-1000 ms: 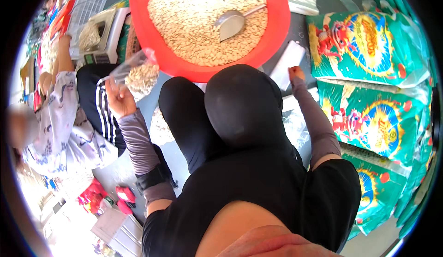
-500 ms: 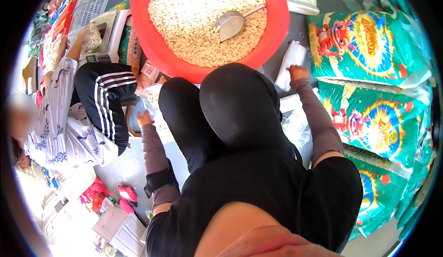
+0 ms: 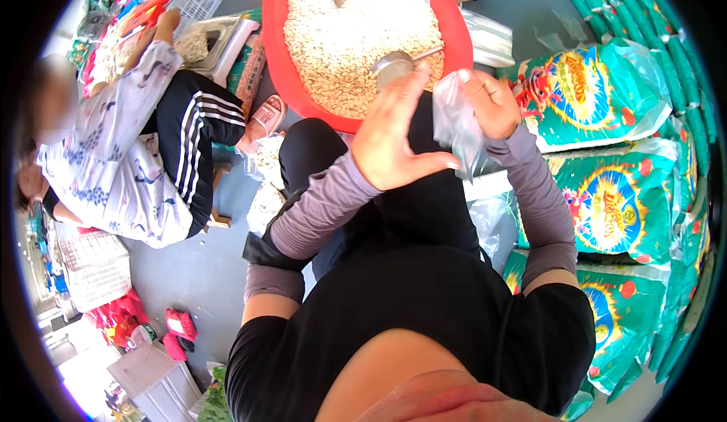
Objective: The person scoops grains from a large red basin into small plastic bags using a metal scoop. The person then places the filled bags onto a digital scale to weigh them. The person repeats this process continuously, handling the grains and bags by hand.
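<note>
Bag [image 3: 453, 119] in the right hand [image 3: 496, 105], left hand [image 3: 385, 140] alongside

Pinching the top of the clear, filmy bag between the right thumb and fingers. Letting it dangle just left of and below those fingertips, its long axis running from the pinch toward the lap. Holding the left hand gripping nothing, fingers stretched away from the body, thumb jutting rightward. Pointing that thumb straight at the bag's lower part, without showing clearly whether touching it or just beside it. Placing the bag nearer the right hand, to the right of the left fingers.

Facing, around and past the left fingertips, a metal scoop [image 3: 389, 65] and pale flat pieces [image 3: 333, 59] inside a red tub [image 3: 274, 51]. Having, farther out beyond the right fingertips, a stack of clear plastic sleeves [image 3: 488, 40]; to the right of those fingers, green printed sacks [image 3: 583, 93]. Sitting near another person in striped trousers [image 3: 208, 112], well left of the left fingers.
</note>
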Available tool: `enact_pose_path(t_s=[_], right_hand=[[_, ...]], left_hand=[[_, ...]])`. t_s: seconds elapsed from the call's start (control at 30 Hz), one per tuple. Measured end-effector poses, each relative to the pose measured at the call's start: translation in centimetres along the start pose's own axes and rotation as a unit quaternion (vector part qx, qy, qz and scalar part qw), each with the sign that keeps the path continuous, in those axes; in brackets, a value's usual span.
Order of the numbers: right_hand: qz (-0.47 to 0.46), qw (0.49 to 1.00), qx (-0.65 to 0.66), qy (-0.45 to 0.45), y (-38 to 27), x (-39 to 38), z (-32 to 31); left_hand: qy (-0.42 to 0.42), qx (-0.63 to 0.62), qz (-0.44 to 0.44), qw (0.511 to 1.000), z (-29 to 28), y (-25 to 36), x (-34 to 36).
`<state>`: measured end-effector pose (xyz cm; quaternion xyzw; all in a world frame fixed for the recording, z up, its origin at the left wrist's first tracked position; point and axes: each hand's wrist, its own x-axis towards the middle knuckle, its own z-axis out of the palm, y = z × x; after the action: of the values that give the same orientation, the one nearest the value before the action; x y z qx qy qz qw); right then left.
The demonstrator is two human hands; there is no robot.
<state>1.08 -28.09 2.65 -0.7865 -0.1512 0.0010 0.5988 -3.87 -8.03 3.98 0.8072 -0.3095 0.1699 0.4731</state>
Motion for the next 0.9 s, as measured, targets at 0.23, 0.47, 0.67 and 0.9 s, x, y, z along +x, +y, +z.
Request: enact_pose_path(t_s=[0.23, 0.47, 0.67, 0.9], right_hand=[[0.202, 0.936, 0.235, -0.169, -3.9, -1.5, 0.1], [0.152, 0.943, 0.282, -0.089, -4.0, -1.9, 1.7], [-0.076, 0.965, -0.073, -0.239, -2.6, -1.8, 1.0], [-0.16, 0.953, -0.257, 0.011, -2.3, 2.8, 0.6]], left_hand=[[0.036, -0.43, -0.234, 0.871, -3.4, -2.4, -1.8], [0.246, -0.288, -0.316, 0.87, -4.9, -7.3, -4.4], [0.206, -0.63, -0.344, 0.665, -5.7, -8.1, -5.4], [0.103, -0.412, -0.278, 0.862, -6.5, -6.5, -4.1]])
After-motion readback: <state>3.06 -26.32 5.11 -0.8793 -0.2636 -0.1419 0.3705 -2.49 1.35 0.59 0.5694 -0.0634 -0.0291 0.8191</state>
